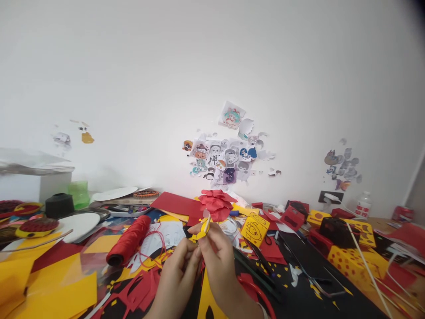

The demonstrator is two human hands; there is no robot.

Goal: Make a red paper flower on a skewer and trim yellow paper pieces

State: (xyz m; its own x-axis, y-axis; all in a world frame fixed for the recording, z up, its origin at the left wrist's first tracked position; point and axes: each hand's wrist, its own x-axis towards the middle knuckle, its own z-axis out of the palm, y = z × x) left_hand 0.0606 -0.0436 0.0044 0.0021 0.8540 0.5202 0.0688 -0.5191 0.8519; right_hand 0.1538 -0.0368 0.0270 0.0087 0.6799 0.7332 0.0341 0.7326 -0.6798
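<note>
A red paper flower (217, 204) stands upright on a thin pale stem at the middle of the view. Just below the bloom, my right hand (217, 254) pinches a yellow paper strip (203, 231) that is wrapped at the stem. My left hand (182, 270) is close beside it on the left, its thumb and fingers pressed together; what lies between them is too small to make out. A longer yellow paper piece (206, 292) shows below and between my hands.
A red thread spool (129, 240) lies left of my hands, near yellow sheets (63, 288) and red scraps. Right are a yellow box with a drawing (255, 229), scissors (318, 283) and a spotted yellow box (357, 261). A bottle (364, 206) stands near the wall.
</note>
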